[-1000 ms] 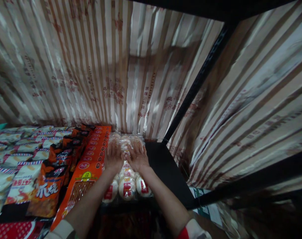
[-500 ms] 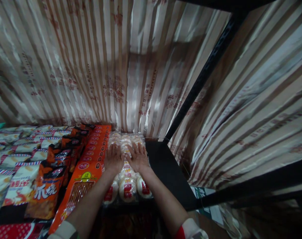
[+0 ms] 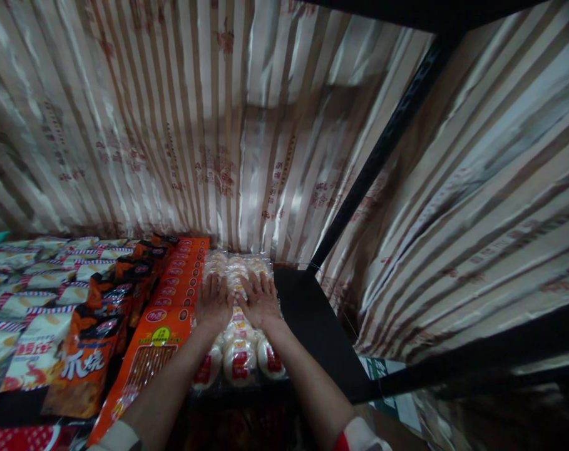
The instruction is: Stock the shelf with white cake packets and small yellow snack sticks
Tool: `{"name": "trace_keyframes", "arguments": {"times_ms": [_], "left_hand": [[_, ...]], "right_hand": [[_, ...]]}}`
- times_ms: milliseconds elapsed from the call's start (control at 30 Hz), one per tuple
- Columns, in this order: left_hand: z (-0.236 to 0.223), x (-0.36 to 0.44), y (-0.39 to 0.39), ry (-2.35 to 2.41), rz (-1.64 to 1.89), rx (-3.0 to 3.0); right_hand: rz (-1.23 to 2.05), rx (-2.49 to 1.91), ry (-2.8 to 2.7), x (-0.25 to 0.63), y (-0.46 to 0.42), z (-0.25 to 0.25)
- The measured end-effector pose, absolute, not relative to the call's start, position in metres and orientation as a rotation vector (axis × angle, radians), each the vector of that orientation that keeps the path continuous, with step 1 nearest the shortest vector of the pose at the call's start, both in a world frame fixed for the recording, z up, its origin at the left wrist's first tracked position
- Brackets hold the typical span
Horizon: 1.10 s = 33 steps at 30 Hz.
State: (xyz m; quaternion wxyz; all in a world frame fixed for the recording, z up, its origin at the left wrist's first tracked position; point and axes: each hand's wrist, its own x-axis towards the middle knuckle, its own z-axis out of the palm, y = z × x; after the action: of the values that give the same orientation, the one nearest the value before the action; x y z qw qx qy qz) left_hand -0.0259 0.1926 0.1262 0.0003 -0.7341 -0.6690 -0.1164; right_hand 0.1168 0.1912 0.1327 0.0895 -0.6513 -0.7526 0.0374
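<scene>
Rows of round white cakes in clear wrappers with red labels [image 3: 240,360] lie at the right end of the stocked goods on a black shelf [image 3: 312,326]. My left hand [image 3: 213,305] rests flat on the left rows, fingers stretched toward the back. Beside it, my right hand [image 3: 260,302] lies flat on the right rows, fingers spread. The thumbs nearly meet over the middle row. Both palms hide part of the packs beneath. Just left of my left hand are overlapping orange snack packets [image 3: 157,319].
Orange-and-black snack bags [image 3: 89,357] and white snack bags [image 3: 33,351] stand in rows farther left. A black shelf post [image 3: 382,156] slants up at the right. Striped printed sheeting [image 3: 218,138] hangs behind the shelf. Below right sits a green-and-white box [image 3: 397,401].
Both hands stay flat on the wrapped cakes with hardly any movement. The view has shifted very slightly.
</scene>
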Motion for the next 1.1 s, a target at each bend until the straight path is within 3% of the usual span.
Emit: {"name": "trace_keyframes", "arguments": {"times_ms": [300, 533, 1100], "left_hand": [[0.136, -0.026, 0.215, -2.12, -0.396, -2.269], [0.127, -0.027, 0.239, -2.163, -0.379, -2.31], [0.125, -0.026, 0.233, -2.122, -0.323, -2.288]], "right_hand": [[-0.025, -1.928, -2.214, 0.115, 0.208, 0.142], [0.045, -2.022, -2.254, 0.118, 0.227, 0.14], [-0.043, -2.007, -2.238, 0.115, 0.222, 0.134]]}}
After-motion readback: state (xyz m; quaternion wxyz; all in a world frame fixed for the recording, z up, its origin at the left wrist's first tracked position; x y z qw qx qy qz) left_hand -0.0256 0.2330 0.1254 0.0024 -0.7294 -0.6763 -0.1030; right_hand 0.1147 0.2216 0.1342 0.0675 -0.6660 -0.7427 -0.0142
